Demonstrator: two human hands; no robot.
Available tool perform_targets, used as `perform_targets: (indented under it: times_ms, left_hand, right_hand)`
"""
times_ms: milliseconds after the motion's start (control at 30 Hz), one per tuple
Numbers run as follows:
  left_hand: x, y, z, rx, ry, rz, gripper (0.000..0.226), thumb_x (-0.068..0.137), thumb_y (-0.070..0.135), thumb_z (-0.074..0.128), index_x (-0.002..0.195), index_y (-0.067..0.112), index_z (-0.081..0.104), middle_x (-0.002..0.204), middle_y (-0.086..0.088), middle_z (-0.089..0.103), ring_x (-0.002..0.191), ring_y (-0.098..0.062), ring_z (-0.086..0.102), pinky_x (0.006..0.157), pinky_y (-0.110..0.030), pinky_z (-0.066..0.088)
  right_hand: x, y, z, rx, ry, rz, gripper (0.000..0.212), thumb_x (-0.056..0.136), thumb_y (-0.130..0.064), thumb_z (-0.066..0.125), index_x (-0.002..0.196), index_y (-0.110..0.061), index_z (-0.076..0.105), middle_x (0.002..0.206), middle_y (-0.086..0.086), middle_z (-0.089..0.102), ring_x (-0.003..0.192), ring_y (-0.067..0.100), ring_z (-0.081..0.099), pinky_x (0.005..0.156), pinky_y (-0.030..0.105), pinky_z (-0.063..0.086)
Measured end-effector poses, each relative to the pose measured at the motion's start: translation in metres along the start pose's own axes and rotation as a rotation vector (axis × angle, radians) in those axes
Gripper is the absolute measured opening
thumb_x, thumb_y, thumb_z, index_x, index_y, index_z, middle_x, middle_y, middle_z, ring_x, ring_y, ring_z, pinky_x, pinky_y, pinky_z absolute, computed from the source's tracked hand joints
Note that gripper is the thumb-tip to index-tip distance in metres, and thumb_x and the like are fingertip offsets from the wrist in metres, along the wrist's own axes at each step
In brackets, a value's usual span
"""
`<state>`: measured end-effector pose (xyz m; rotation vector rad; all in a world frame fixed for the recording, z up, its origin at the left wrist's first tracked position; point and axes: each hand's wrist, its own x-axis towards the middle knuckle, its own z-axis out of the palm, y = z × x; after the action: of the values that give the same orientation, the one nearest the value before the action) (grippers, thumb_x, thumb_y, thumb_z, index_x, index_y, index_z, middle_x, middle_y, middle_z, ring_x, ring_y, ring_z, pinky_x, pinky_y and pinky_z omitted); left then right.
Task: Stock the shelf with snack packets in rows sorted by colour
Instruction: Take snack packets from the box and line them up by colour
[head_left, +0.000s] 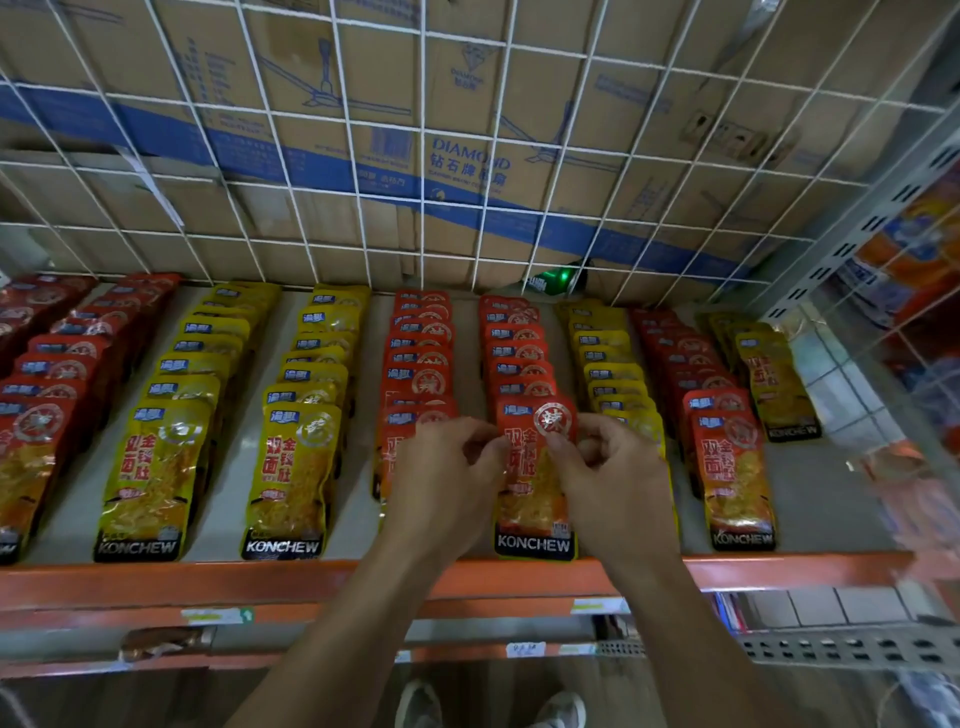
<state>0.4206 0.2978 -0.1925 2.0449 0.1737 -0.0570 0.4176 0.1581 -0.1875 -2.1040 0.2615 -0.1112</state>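
Rows of red and yellow snack packets lie overlapped on a grey shelf (363, 540) with an orange front rail. My left hand (449, 467) pinches the left edge of the front red packet (530, 499) in a middle red row. My right hand (602, 462) pinches its right edge near the top. My left hand covers the front of the neighbouring red row (418, 364). Left of that run two yellow rows (296, 457) (156, 467), and a yellow row (613, 374) lies partly hidden behind my right hand.
A white wire grid (467, 156) backs the shelf, with cardboard boxes (363, 78) behind it. More red rows (727, 467) (31, 441) and a short yellow row (779, 384) flank the sides. A green can (556, 280) sits behind the grid. A grey perforated upright (852, 244) stands at right.
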Motion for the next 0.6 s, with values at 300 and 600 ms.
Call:
perform_targets:
  times_ms: [300,600]
  left_hand:
    - [-0.007,-0.001,0.012,0.025,-0.045,-0.077,0.022,0.093,0.025,0.061,0.111,0.014,0.07,0.093,0.007,0.069,0.087,-0.006,0.064,0.083,-0.037,0.058]
    - [-0.006,0.005,0.016,-0.004,-0.042,-0.046,0.021,0.093,0.025,0.062,0.109,0.016,0.07,0.086,0.016,0.064,0.083,-0.003,0.065,0.078,-0.03,0.059]
  right_hand:
    - [0.0,0.019,-0.004,-0.139,-0.048,0.024,0.018,0.09,-0.036,0.064,0.1,-0.023,0.069,0.073,-0.022,0.057,0.068,-0.007,0.054,0.054,0.005,0.035]
    - [0.004,0.022,-0.01,-0.077,-0.037,0.004,0.019,0.09,-0.029,0.065,0.105,-0.017,0.067,0.073,-0.019,0.057,0.067,-0.019,0.052,0.052,0.001,0.036]
